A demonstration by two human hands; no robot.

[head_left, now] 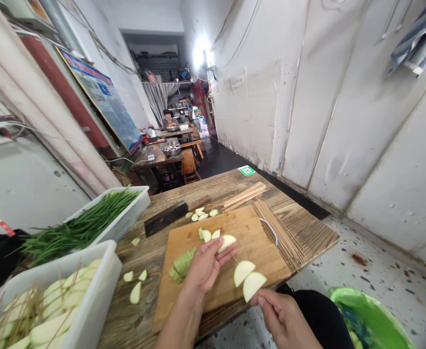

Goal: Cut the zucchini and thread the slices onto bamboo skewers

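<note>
My right hand (284, 312) pinches the lower end of a thin skewer that carries two pale half-round vegetable slices (254, 286). Its tip points up and left, close to the fingers of my left hand (207, 264). Between the left thumb and fingers sits another pale slice (229, 242) with a green rim. Both hands are over the front of a wooden cutting board (242, 223). On the board, partly hidden by my left hand, lies a row of cut green vegetable pieces (182, 265). A few loose pieces (206, 235) lie just beyond that hand.
A cleaver (166, 218) lies behind the board. Loose bamboo skewers (280, 232) lie to its right. At left stand a white bin (107, 286) of skewered slices and another bin (133, 213) of long green stalks. A green basin (376, 310) is at lower right. A person (168, 118) sits far back.
</note>
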